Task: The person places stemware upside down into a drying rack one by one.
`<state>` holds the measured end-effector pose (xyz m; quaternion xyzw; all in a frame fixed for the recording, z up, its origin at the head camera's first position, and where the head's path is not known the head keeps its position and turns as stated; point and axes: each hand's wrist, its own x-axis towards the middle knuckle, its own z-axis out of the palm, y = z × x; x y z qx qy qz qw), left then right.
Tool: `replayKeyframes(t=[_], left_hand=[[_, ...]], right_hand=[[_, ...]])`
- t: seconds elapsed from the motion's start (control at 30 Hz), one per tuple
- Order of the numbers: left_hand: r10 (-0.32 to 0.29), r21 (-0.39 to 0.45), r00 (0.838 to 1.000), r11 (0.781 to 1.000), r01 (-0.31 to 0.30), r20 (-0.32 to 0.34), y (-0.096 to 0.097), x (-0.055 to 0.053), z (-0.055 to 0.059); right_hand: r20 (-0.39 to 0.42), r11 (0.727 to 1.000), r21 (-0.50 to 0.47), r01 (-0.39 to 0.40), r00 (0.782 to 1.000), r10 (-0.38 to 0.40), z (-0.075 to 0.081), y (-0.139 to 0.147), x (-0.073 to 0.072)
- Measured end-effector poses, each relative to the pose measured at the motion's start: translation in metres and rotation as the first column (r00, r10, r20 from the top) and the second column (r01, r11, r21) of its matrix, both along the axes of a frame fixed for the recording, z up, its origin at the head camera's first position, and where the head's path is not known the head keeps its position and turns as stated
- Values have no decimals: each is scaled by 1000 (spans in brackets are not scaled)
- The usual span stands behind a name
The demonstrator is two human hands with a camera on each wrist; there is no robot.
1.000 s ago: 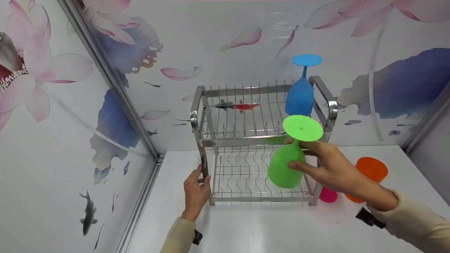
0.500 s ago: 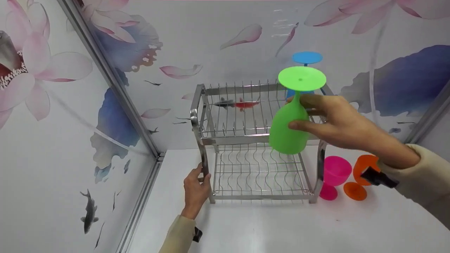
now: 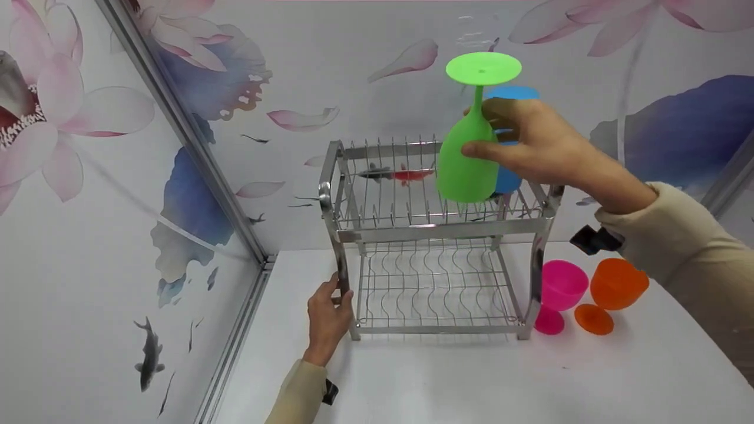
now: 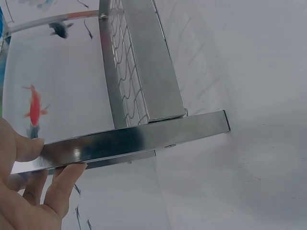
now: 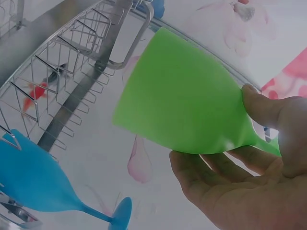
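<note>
Above the upper tier of a two-tier metal dish rack (image 3: 445, 229), the green goblet (image 3: 467, 164) hangs upside down in the right hand (image 3: 545, 144), its foot uppermost and its mouth downward. That hand reaches in from the right side and grasps the goblet, thumb laid against the near face of the bowl, the other fingers round the far side near the stem. In the right wrist view, a gap shows between the bowl's mouth and the wire prongs. The left hand (image 3: 330, 321), well apart from the goblet and lower to the left, grips the rack's left front upright, thumb on one side and fingers on the other. Partly hidden behind the green goblet and the right hand, a blue goblet (image 3: 508, 181) sits inverted at the right end of the upper tier. On the white counter (image 3: 442, 377), a pink goblet (image 3: 564, 285) stands upright beside the rack's right leg, with an orange goblet (image 3: 618, 284) upright just beyond it to the right.
</note>
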<state>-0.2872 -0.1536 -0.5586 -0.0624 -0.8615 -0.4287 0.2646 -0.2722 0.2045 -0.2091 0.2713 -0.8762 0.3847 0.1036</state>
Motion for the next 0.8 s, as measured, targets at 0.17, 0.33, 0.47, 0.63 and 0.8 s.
replayKeyframes(t=[0.17,0.33,0.47,0.63,0.8], left_hand=[[4,3,1000,1000,-3,-10,-1,0,0],[-14,10,1000,1000,13,2,-1,0,-2],[-17,20,1000,1000,17,15,-2,1,-3],[-16,28,999,999,15,36,-1,1,-2],[-20,42,998,999,17,53,1,0,-1]], right_hand=[[24,999,16,28,999,-29,0,-9,-22],[35,998,21,61,997,-61,-7,-13,-44],[47,996,1,87,995,-87,-17,-14,-61],[54,992,-38,118,992,-116,-30,-18,-82],[55,989,-56,137,989,-134,-41,-19,-94]])
